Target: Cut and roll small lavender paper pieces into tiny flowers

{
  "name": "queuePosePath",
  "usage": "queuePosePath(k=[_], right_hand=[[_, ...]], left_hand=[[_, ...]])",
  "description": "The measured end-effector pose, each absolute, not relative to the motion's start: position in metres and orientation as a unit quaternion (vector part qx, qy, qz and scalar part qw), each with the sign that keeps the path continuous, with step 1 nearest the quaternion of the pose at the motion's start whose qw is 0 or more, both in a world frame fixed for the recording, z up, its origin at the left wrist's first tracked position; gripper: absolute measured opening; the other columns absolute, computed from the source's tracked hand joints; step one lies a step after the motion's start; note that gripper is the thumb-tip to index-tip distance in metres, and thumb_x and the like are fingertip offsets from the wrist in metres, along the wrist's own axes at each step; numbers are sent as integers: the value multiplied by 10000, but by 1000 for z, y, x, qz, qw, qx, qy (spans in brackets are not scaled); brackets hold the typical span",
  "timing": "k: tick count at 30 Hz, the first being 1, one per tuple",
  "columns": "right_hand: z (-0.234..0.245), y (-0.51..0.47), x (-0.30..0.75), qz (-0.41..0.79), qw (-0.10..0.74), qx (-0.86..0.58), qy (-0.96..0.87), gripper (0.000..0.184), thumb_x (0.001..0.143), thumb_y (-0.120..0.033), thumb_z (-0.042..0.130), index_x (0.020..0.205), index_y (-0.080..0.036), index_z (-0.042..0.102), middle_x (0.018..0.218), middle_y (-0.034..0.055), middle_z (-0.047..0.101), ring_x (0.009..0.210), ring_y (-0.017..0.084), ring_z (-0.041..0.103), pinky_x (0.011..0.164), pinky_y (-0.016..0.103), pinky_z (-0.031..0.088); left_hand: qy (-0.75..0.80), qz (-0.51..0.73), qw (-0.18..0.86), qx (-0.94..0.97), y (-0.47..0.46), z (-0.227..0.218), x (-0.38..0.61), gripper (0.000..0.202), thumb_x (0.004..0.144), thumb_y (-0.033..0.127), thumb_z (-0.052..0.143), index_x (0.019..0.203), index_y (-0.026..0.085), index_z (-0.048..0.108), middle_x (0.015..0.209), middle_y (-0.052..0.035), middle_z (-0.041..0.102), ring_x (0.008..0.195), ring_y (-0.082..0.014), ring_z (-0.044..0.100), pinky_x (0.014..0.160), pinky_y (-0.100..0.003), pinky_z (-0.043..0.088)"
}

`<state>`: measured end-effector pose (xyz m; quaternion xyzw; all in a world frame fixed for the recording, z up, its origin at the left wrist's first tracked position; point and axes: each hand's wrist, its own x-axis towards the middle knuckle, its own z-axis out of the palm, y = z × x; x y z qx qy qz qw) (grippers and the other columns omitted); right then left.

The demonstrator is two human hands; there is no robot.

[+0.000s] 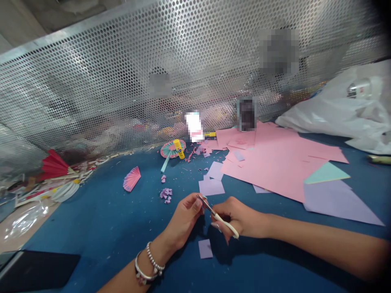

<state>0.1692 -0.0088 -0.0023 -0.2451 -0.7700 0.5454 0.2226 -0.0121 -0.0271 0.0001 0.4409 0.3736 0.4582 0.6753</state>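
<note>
My right hand (pixel 244 219) grips a pair of scissors (pixel 225 225) with cream handles, fingers wrapped through them. The metal blades point up and left, at the fingertips of my left hand (pixel 183 217). That hand is closed in a pinch; what lies between its fingers is too small and hidden to make out. On the blue table below the hands lies a small lilac paper square (pixel 205 248). Beyond my fingers rest larger lilac paper pieces (pixel 211 187). A little heap of cut purple paper shapes (pixel 166 194) sits to the left.
Pink sheets (pixel 269 162) spread at the right, with lilac paper (pixel 339 199) beside them. A pink folded fan (pixel 132 179), a round teal paper fan (pixel 171 149) and a yellow glue stick (pixel 179 149) lie further back. A perforated metal screen (pixel 122 81) bounds the table; a white bag (pixel 339 106) stands right.
</note>
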Motion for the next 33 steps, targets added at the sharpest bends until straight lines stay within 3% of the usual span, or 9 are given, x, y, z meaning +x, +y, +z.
queuePosePath(k=[8,25,33], right_hand=[[-1,-10,169,545,222,-243,-771,264,831,-342,524,645,-160,477,510,-19,575,429,97,542,398,168,360],[-5,-10,169,521,223,-244,-787,253,837,-328,519,652,-157,496,513,-21,580,426,91,535,395,171,360],[-9,-7,169,509,233,-243,-792,274,831,-330,522,621,-157,486,484,-37,541,408,81,516,380,160,346]], left_hand=[[361,463,683,435,-28,-1,-13,297,744,444,644,780,155,587,744,-4,470,681,-111,402,686,-218,362],[390,451,663,452,-29,2,-11,384,701,529,638,731,153,564,705,-6,446,662,-126,392,660,-225,360],[388,455,661,453,-28,2,-11,348,748,497,608,738,151,576,722,-9,465,672,-123,404,661,-219,364]])
